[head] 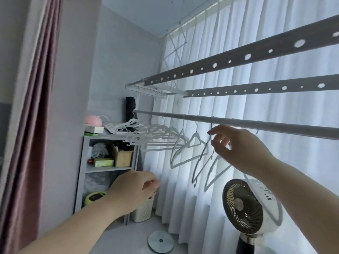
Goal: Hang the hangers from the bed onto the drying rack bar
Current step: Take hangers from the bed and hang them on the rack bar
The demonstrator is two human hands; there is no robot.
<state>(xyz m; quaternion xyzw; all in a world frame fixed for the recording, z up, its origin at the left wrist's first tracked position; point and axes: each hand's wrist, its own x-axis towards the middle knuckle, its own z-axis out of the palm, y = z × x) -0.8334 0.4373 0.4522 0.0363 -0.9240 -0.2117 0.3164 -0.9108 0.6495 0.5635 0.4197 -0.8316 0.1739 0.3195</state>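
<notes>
Up under the round grey metal drying rack bar (pixel 183 116), near its middle: right hand (pixel 238 149), fingertips (pixel 210 132) at the hook of a thin white plastic hanger (pixel 209 173) hooked over the bar. Fingers bent and spread around that hook; impossible to tell whether pinching it or only touching.

Lower down, in front of the grey open shelf unit (pixel 108 169): left hand (pixel 134 191), fingers loosely curled, nothing visible in them.

Along the bar towards its left end: more white hangers (pixel 180 154), a few spaced apart just left of the right hand, then a tight bunch (pixel 152 132) by the end itself.

Above the bar: two flat dark perforated rails (pixel 238 58) of the same rack. Behind it all: sheer white pleated curtain (pixel 275 107), brightly backlit.

Below the right forearm: white standing fan with a dark spiral grille (pixel 242 204).

On the shelf unit's top, at its left edge: pink round object (pixel 93 121). Far left: heavy mauve drape (pixel 36 116)
</notes>
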